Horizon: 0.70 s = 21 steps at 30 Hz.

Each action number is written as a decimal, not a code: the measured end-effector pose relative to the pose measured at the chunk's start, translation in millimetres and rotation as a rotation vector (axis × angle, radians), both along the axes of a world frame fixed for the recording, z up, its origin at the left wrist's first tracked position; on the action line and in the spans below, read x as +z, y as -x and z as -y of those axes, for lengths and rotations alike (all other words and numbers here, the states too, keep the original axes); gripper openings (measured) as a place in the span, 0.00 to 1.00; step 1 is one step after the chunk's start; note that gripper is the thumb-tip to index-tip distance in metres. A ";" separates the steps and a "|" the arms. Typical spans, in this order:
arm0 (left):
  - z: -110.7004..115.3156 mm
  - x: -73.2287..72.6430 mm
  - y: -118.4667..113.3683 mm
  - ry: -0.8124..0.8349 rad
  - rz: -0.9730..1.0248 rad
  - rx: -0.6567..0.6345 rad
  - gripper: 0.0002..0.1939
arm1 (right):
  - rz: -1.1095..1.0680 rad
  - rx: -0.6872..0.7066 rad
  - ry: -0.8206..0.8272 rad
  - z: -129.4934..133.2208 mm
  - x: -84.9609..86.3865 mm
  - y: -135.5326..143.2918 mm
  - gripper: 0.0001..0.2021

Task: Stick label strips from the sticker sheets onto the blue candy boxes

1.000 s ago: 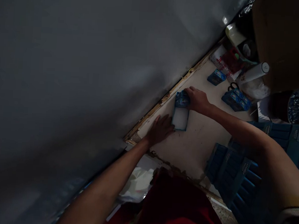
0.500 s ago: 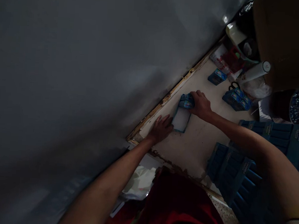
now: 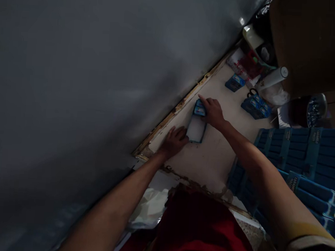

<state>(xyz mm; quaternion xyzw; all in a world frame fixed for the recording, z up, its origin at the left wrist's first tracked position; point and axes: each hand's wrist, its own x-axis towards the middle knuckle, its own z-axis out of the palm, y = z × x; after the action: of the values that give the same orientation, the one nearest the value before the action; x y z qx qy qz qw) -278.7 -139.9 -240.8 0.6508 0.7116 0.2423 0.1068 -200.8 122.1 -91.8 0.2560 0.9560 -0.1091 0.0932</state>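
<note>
A shallow blue-edged box (image 3: 196,129) with a pale inside lies on the worktop beside the wall. Small blue packs (image 3: 200,109) sit at its far end. My right hand (image 3: 213,112) is closed around these packs from the right, its index finger stretched past their far side and its thumb near the close side. At the box's near left edge, my left hand (image 3: 173,141) lies with fingers spread, touching the box's side. Dim light blurs the fingertips.
On the worktop (image 3: 208,158) beyond my right hand stand a blue pack (image 3: 235,82) and a group of blue packs (image 3: 256,106), with black-handled scissors (image 3: 252,92) behind. A white cylinder (image 3: 274,78) lies farther back. Stacked blue boxes (image 3: 302,149) fill the right; a grey wall (image 3: 102,80) borders the left.
My right hand has shifted slightly over the packs, its index finger now extended. The packs sit more squarely in the box's far end. The whole view has shifted a little.
</note>
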 end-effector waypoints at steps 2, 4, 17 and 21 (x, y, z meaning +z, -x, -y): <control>0.5 -1.6 -0.8 -0.020 0.001 0.002 0.10 | 0.023 0.109 -0.035 -16.9 4.3 3.3 0.53; 0.1 -1.4 -2.0 -0.020 0.003 0.005 0.11 | 0.039 0.153 -0.067 -46.0 17.8 -3.5 0.60; 0.6 9.6 2.1 0.041 0.105 -0.052 0.22 | 0.319 -0.278 -0.310 -194.8 50.7 -119.5 0.35; -0.8 5.5 -1.3 0.004 0.110 -0.001 0.31 | 0.307 -0.017 -0.210 -150.9 70.3 -109.7 0.35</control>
<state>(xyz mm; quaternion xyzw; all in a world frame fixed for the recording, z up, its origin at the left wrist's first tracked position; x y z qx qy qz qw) -277.3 -139.1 -235.3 0.6366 0.7047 0.2765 0.1471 -91.1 273.0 -21.5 0.2861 0.9345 0.0309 0.2097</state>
